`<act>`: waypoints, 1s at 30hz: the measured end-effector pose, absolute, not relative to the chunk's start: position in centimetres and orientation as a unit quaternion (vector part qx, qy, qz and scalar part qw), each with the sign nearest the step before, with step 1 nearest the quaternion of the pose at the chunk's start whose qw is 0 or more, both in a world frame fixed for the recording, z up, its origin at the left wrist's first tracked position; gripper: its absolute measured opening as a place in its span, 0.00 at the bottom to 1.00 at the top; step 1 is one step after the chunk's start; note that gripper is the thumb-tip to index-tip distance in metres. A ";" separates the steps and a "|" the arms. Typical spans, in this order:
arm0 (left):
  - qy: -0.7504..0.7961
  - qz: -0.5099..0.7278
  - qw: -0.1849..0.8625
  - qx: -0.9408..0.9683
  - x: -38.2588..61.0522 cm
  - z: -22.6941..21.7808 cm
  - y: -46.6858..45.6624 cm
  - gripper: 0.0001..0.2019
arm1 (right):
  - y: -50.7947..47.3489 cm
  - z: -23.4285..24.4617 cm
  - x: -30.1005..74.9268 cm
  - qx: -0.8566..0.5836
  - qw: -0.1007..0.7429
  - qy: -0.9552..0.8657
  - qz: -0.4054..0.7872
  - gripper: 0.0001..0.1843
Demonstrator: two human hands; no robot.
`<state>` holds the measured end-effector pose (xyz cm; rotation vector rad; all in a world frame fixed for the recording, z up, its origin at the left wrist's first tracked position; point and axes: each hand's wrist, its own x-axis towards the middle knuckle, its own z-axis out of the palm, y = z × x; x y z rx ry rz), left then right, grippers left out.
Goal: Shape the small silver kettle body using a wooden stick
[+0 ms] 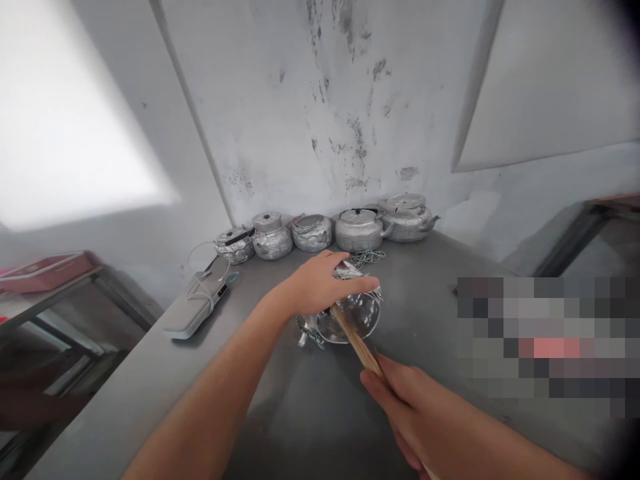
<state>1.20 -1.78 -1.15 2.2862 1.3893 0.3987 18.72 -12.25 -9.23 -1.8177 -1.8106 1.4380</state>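
A small shiny metal teapot [356, 319] lies tipped on its side on the grey metal table [280, 400]. My left hand [320, 283] rests on top of the teapot and holds it down, fingers spread over its upper side. My right hand [400, 400] grips a wooden stick [356, 341] near its lower end. The stick's far tip reaches the teapot just under my left fingers.
Several silver teapots [359, 229] stand in a row along the stained wall. A grey flat device with white cable [199, 308] lies at the left of the table. A thin chain [367, 257] sits behind the tipped teapot. A lower shelf with a red tray [45, 270] stands at left.
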 end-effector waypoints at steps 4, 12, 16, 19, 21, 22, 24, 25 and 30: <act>0.502 0.149 0.217 0.824 1.2 -1.2 -1.7 0.50 | -12.3 -9.1 18.7 -0.619 0.120 -0.604 0.487 0.18; 0.497 0.152 0.211 0.828 1.2 -1.3 -1.6 0.49 | -12.0 -9.5 18.7 -0.596 0.146 -0.591 0.524 0.19; 0.499 0.148 0.214 0.827 1.2 -1.3 -1.6 0.49 | -11.7 -9.6 18.8 -0.588 0.127 -0.598 0.530 0.20; 0.500 0.147 0.214 0.826 1.3 -1.3 -1.6 0.50 | -11.7 -9.5 18.9 -0.585 0.145 -0.598 0.529 0.21; 0.499 0.143 0.215 0.827 1.3 -1.2 -1.7 0.50 | -11.8 -9.4 18.8 -0.590 0.146 -0.597 0.525 0.20; 0.500 0.141 0.216 0.827 1.3 -1.1 -1.7 0.50 | -11.8 -9.3 18.8 -0.594 0.135 -0.595 0.525 0.19; 0.501 0.139 0.218 0.826 1.3 -1.1 -1.7 0.49 | -11.7 -9.2 18.8 -0.601 0.116 -0.583 0.534 0.18; 0.501 0.140 0.220 0.825 1.3 -1.0 -1.7 0.49 | -11.7 -9.1 18.7 -0.600 0.118 -0.576 0.542 0.19; 0.498 0.145 0.220 0.826 1.3 -1.1 -1.7 0.50 | -11.7 -9.2 18.8 -0.583 0.156 -0.551 0.577 0.20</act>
